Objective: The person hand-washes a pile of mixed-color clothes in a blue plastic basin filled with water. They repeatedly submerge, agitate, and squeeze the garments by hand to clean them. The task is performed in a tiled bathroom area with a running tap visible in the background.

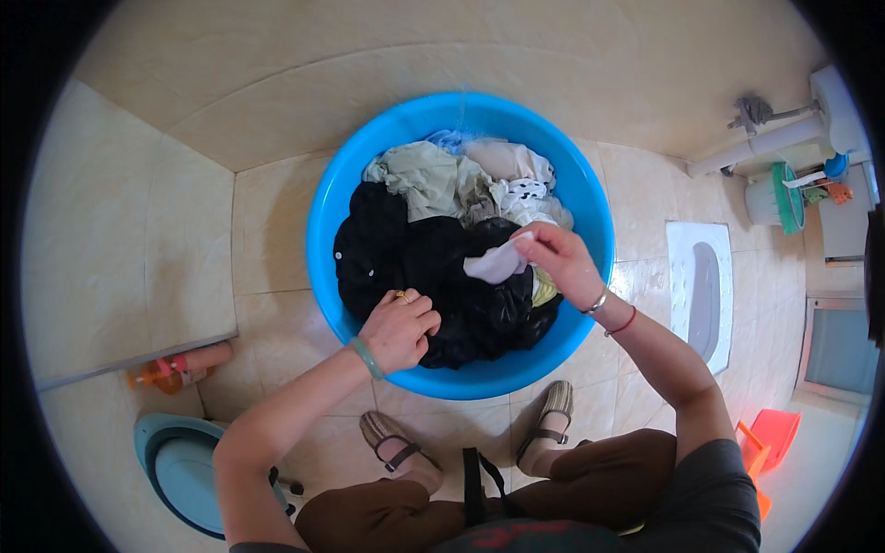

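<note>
In front of me a large round blue basin (323,249) holds a heap of laundry. Between the thumb and fingers of my right hand (567,267) hangs a small pale lilac cloth (498,264), sock-like in shape, above the heap. My left hand (403,330) is curled closed at the basin's near left side, against black clothing (424,267); whatever lies inside its fingers is hidden. Behind the black pieces are a pale green garment (419,175), a cream one (509,160) and a white patterned one (525,198). A bit of yellow-green cloth (544,288) shows under my right hand.
A thin water stream seems to fall at the basin's far rim. To the right lie a squat toilet (705,286), a pale bucket with green rim (774,203) and a red dustpan (774,438). At left are bottles (189,362) and a blue-grey basin (152,452). My feet stand close.
</note>
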`<control>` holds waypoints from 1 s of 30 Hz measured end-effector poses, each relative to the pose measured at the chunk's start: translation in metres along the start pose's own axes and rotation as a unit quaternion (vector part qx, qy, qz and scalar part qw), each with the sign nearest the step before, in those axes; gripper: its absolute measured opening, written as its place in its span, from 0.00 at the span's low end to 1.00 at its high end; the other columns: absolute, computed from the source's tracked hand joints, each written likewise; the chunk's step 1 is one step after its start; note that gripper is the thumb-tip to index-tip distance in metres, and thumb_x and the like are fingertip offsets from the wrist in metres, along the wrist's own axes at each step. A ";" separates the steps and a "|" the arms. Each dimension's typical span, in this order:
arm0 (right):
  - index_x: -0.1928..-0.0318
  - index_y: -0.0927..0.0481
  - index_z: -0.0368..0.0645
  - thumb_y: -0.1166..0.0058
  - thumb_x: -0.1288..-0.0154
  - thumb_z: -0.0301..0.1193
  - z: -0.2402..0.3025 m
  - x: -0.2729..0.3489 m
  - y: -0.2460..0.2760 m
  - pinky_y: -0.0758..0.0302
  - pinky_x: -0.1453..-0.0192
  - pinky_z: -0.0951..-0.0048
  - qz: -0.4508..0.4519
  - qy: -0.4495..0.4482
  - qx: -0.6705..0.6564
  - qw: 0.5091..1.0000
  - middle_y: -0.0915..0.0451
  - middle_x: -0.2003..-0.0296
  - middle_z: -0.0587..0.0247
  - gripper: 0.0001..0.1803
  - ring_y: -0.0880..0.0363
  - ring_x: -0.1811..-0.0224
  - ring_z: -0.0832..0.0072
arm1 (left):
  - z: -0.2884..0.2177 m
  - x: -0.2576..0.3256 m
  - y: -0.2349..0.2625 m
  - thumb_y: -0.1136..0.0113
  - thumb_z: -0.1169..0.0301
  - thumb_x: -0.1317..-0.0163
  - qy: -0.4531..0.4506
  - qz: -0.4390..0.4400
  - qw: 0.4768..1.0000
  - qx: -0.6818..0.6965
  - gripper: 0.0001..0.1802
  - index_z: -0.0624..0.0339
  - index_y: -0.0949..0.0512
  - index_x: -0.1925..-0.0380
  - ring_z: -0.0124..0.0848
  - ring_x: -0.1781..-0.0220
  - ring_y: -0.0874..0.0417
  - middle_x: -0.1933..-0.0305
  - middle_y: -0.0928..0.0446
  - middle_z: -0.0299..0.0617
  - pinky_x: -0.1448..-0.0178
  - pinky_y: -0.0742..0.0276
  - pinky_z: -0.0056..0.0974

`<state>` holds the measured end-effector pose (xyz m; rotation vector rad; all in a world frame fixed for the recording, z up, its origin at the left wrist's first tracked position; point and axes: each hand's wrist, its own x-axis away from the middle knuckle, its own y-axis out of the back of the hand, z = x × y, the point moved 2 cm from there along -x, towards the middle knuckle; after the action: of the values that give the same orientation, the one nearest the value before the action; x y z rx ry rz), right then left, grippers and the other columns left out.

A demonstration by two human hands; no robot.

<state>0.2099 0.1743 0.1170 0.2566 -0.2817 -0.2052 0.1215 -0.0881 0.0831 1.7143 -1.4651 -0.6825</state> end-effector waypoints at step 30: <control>0.28 0.39 0.63 0.54 0.30 0.55 -0.063 -0.124 -0.050 0.42 0.34 0.43 0.075 0.183 0.551 0.811 0.37 0.31 0.62 0.33 0.40 0.31 0.54 | 0.136 -0.119 -0.010 0.47 0.48 0.32 0.153 -0.147 0.967 -0.141 0.20 0.42 0.25 0.46 0.54 0.28 0.42 0.32 0.36 0.46 0.32 0.40 0.61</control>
<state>0.1043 0.1703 0.0139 1.4156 -0.0001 0.1987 -0.0052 0.0009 -0.0117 1.7350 -0.8654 -0.7048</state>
